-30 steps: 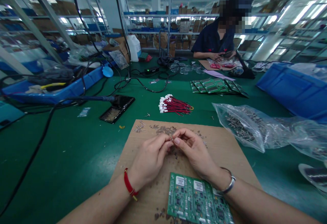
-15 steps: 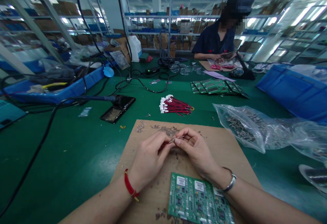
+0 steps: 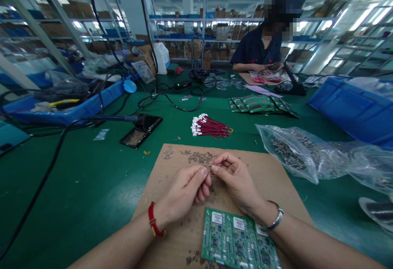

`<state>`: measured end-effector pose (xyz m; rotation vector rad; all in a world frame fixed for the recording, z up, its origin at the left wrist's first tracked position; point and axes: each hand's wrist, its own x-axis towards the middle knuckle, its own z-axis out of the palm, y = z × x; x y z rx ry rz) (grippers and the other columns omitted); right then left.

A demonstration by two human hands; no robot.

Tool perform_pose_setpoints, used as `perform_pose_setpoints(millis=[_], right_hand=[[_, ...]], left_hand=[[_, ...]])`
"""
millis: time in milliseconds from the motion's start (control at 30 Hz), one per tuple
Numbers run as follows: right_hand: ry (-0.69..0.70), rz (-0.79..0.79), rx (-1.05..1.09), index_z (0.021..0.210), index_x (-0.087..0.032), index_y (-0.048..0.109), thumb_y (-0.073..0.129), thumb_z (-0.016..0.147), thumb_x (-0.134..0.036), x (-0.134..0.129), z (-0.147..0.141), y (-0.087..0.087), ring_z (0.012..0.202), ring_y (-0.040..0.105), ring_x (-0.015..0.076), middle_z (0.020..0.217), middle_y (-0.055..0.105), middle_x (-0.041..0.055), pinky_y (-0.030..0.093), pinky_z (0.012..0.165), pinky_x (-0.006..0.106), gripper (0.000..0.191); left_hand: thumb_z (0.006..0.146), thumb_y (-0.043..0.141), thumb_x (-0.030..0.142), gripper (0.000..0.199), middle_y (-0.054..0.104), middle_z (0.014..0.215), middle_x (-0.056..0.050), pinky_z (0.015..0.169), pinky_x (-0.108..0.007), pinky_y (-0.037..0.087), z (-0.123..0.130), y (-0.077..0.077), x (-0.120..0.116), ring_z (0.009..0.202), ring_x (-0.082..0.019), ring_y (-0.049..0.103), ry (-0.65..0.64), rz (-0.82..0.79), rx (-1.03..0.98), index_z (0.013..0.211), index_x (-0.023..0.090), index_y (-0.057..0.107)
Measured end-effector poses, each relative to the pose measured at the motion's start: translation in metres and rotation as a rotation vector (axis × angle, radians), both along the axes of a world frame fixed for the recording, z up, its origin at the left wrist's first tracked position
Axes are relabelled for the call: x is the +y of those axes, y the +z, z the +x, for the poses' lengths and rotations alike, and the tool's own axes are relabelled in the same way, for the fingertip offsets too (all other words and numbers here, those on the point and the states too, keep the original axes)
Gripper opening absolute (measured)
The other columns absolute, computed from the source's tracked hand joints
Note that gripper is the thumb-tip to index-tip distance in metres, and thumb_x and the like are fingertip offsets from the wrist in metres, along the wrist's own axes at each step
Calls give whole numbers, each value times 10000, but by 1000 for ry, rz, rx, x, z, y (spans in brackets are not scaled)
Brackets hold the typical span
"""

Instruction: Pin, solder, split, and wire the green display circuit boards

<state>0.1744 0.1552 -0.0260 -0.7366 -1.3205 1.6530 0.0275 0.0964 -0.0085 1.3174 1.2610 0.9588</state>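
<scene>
My right hand is closed, its thumb and fingertips pinching a small, thin metal part with a ribbed look; its exact kind is too small to tell. Beside it, my left hand is closed with the thumb pressed against a curled index finger; whatever may be in that pinch is hidden. Both hands are over a brown cardboard sheet. A green circuit board panel with white labels lies under my right wrist. Several loose metal pieces lie at the sheet's far left corner.
Beyond the cardboard lies a bundle of red and black wires with white connectors. A clear bag of metal parts and a blue bin are to the right. A soldering iron stand sits left. A co-worker sits opposite.
My left hand has drawn slightly back from the ribbed metal part and turned, its fingers curling. My right hand keeps its pinch and has barely moved.
</scene>
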Motion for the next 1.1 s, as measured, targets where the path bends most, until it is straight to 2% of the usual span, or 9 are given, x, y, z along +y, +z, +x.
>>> perform_pose_setpoints(millis=[200,367,533,700,800,900,967,1033,1100], right_hand=[[6,-3,1,764,-208,554,720,721,-284,-2,-1,2,743,575,116,798,601,-10,482,687,256,187],[-100,205,-207,806,-216,534,634,794,-326,3,0,0,787,594,142,835,614,11,487,711,291,150],[-90,395,-486,776,-230,621,650,772,-255,7,5,-6,759,568,187,777,639,12,426,713,354,39],[-88,584,-686,730,-273,660,715,705,-210,8,7,-6,871,508,251,797,659,7,308,833,446,87],[-113,659,-725,819,-274,672,697,733,-232,11,9,11,920,510,257,888,671,24,319,850,443,99],[-129,713,-737,918,-268,655,615,815,-272,7,20,43,927,534,232,955,662,31,374,823,402,111],[-51,731,-798,988,-271,637,607,826,-344,-5,34,61,912,560,228,991,657,35,404,797,390,180],[107,733,-898,1083,-282,617,698,735,-431,-25,48,67,992,556,266,1089,638,49,398,853,421,387],[222,702,-959,1210,-288,563,782,601,-485,-48,59,61,1060,527,320,1187,590,79,393,887,453,676]], left_hand=[[795,612,357,233,559,716,25,595,-235,499,3,-1,6,648,-102,574,86,15,-66,872,177,486],[850,534,332,162,566,698,13,560,-251,482,-6,3,8,617,-118,569,153,116,66,831,171,526],[917,434,310,135,545,863,-8,731,-288,412,-28,9,13,810,-146,531,459,418,350,929,211,525],[912,452,269,121,553,894,-20,753,-300,391,-30,5,18,860,-166,512,446,599,520,894,207,554],[913,461,257,120,576,856,-13,718,-285,403,-29,3,18,811,-153,527,425,648,545,901,199,566],[901,491,244,117,601,865,-18,713,-277,423,-29,3,18,806,-147,550,419,700,539,947,193,586],[891,514,241,123,621,879,-25,750,-291,437,-30,4,17,828,-151,565,409,733,528,963,194,602],[885,526,238,121,637,899,-32,796,-311,444,-30,5,17,861,-158,575,397,757,515,952,198,618],[880,533,230,114,645,908,-35,814,-320,447,-28,6,15,880,-162,580,382,769,503,935,200,628]])
